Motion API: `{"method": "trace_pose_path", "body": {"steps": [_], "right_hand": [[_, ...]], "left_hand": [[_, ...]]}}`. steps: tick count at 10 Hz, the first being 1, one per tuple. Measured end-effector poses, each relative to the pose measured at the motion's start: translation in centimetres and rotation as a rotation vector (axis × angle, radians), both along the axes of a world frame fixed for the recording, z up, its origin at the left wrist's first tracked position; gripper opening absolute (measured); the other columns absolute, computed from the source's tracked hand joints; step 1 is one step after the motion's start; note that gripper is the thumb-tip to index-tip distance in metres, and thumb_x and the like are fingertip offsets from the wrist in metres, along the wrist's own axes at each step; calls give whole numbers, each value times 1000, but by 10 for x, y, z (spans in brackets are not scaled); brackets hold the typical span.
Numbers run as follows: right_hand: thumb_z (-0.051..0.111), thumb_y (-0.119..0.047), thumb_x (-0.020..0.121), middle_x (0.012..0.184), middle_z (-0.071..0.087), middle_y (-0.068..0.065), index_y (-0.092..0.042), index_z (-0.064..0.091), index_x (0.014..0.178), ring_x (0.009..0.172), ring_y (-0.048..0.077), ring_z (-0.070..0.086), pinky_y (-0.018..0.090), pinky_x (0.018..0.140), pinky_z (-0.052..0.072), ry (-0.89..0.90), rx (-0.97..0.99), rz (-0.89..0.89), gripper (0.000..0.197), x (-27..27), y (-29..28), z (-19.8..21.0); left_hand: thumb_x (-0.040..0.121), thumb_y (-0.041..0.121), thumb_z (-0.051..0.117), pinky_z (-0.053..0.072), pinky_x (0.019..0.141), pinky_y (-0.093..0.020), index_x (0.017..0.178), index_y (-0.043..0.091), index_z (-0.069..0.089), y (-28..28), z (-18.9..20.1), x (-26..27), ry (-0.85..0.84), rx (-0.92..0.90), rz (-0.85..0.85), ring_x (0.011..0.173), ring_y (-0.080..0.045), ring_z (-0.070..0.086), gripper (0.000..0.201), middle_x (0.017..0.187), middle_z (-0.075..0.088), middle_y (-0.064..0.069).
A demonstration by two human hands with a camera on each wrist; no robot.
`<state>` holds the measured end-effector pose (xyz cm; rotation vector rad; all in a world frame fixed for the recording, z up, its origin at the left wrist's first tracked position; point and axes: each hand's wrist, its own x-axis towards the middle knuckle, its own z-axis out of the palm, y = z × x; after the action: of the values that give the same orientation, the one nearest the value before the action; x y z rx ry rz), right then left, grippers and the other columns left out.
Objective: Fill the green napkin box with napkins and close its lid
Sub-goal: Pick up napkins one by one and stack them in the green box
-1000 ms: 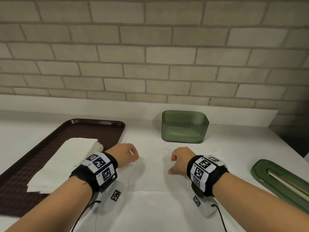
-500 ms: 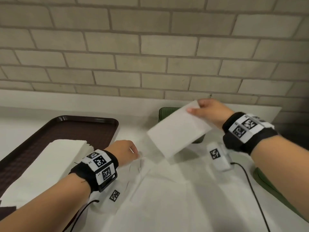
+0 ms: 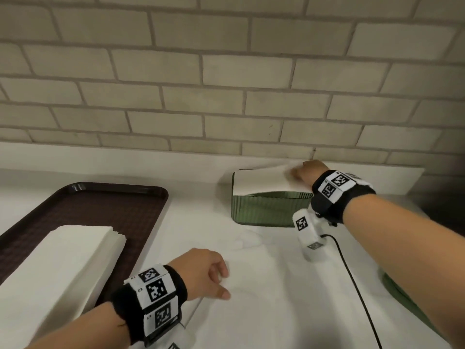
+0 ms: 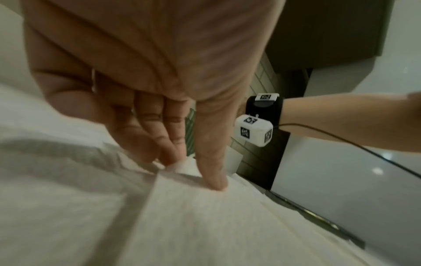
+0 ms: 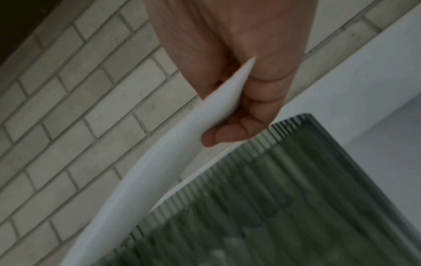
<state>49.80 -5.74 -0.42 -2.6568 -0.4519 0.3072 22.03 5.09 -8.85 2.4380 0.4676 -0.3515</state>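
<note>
The green ribbed napkin box (image 3: 269, 210) (image 5: 273, 198) stands open near the back wall. My right hand (image 3: 300, 172) (image 5: 218, 126) pinches one end of a folded white napkin (image 3: 261, 182) (image 5: 218, 108), which lies tilted across the box's open top. Closer to me, my left hand (image 3: 214, 278) (image 4: 193, 171) rests with thumb and fingertips on a white napkin sheet (image 3: 264, 293) (image 4: 182, 216) spread on the table. The green lid (image 3: 402, 306) lies on the table at the right, partly hidden by my right forearm.
A dark brown tray (image 3: 113, 205) at the left holds a stack of white napkins (image 3: 63, 268). A brick wall with a white ledge (image 3: 125, 162) runs close behind the box. A black cable (image 3: 357, 288) trails from my right wrist over the table.
My right hand lifted a folded napkin off the table and carried it back and right onto the box's top. My left hand stayed on the spread sheet.
</note>
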Motion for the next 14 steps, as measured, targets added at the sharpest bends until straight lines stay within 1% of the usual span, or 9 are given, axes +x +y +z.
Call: {"method": "trace_pose_path", "body": {"steps": [2,4,6,8,10,11,12,13,14], "right_hand": [[44,-23,99,141,47,15,2,44,136,129,28,46,31,105,35,23,-39,-19,44,14,18,-17],[47,-18,96,131,55,15,-2,53,127,121,30,53,33,97,43,20,-141,71,35,22,17,-32],[52,-9,92,141,44,10,-5,39,140,130,30,44,33,103,40,22,-197,140,50,19,20,-32],[64,-14,79,106,62,8,-5,57,120,101,30,63,41,89,53,-158,-376,239,43,26,26,-42],[55,-4,85,117,53,14,-5,43,126,105,30,54,32,78,46,-355,-261,345,43,-17,2,9],[58,-19,87,100,59,9,-8,55,114,90,26,55,26,68,41,-396,-215,481,29,-44,-34,19],[71,-31,80,82,58,-6,-18,60,100,82,17,54,25,66,43,-127,-304,687,26,-79,-75,14],[78,-38,73,90,63,-7,-23,58,110,80,12,58,26,77,49,144,-382,774,44,-109,-108,-4],[78,-43,70,97,58,-9,-24,54,115,82,11,55,25,76,49,201,-387,742,54,-126,-132,-32]], "left_hand": [[74,40,76,38,64,-6,73,38,64,3,9,-2,-104,41,24,65,3,53,12,75,58,17],[77,38,73,44,70,-7,70,35,68,8,42,-11,-261,7,63,71,3,60,9,76,68,13],[89,28,61,35,51,-13,79,30,63,14,77,-11,-370,-79,87,46,2,43,10,56,55,12],[89,31,60,43,71,-29,82,29,65,31,117,2,-526,-41,140,68,-8,53,8,74,65,-4],[92,23,56,46,69,-25,84,28,63,21,155,33,-635,-2,148,69,-10,58,12,78,66,3],[93,24,55,46,74,-28,91,26,63,15,170,61,-616,65,114,79,-17,60,8,90,67,-1],[93,26,54,43,66,-20,108,20,65,8,182,97,-617,130,127,86,-20,59,19,99,63,-2],[95,28,51,48,70,-28,118,15,62,6,185,131,-560,82,167,88,-24,61,28,110,64,-7],[95,26,52,42,61,-28,128,10,55,12,183,159,-548,-26,199,94,-27,53,37,130,55,-20]]}}
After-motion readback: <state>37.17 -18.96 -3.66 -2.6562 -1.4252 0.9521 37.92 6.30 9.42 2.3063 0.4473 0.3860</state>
